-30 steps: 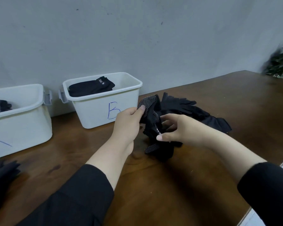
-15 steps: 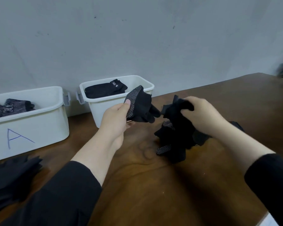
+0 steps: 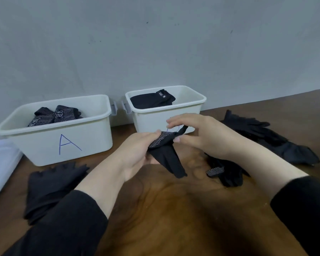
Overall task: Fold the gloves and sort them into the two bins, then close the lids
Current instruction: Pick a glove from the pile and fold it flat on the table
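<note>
A black glove with white grip dots hangs above the table between my hands, in front of the right bin. My left hand grips its dotted end. My right hand pinches its other end between thumb and fingers. White bin A at the left holds patterned grey gloves. The white bin to its right holds a folded black glove. Both bins stand without lids.
More black gloves lie on the brown table: a dotted one under my right wrist, a heap at the right, a stack at the front left. A white flat piece lies at the far left. A grey wall stands behind the bins.
My right hand dropped the bundle of gloves onto the table and came over to the dotted glove that my left hand holds. The camera view has shifted left and down.
</note>
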The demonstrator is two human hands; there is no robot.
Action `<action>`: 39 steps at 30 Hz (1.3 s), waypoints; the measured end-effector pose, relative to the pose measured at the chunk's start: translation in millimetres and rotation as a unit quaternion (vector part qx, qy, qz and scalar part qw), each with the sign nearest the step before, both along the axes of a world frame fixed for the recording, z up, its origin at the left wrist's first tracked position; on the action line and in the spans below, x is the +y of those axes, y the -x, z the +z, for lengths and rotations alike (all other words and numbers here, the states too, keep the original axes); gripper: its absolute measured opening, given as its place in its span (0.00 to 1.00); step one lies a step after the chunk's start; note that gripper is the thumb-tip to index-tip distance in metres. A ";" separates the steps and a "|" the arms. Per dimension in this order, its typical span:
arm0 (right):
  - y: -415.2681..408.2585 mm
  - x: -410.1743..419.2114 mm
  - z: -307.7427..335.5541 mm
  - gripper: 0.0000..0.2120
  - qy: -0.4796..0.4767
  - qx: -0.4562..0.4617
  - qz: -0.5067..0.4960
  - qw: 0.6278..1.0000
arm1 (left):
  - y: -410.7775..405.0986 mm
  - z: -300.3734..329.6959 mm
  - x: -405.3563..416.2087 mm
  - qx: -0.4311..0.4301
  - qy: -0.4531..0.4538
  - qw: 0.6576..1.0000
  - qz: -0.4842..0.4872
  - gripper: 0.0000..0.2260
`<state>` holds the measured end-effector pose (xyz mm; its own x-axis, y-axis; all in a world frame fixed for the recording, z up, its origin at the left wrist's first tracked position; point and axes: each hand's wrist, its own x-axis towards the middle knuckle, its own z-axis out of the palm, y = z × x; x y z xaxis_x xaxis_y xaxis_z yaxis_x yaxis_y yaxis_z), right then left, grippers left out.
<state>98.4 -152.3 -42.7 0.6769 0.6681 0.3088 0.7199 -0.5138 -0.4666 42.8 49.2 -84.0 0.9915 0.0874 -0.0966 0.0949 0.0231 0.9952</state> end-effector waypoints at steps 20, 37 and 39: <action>13.7 68.5 24.6 0.08 -0.359 0.328 -0.143 0.862 | 34.9 -10.4 69.1 -0.098 -0.013 0.965 0.242 0.11; 46.1 27.6 -133.7 0.05 0.041 -0.036 -0.005 0.999 | 67.1 -84.2 49.7 -0.098 -0.502 0.858 0.048 0.14; 47.0 30.0 -135.3 0.08 0.037 -0.038 -0.005 0.999 | 67.2 -83.6 45.3 -0.114 -0.534 0.838 -0.001 0.14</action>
<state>51.3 -122.3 -178.0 0.6606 0.6840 0.3094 0.7461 -0.5527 -0.3712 -24.4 94.5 -167.6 0.9736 0.0017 0.2283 -0.1015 -0.8924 0.4397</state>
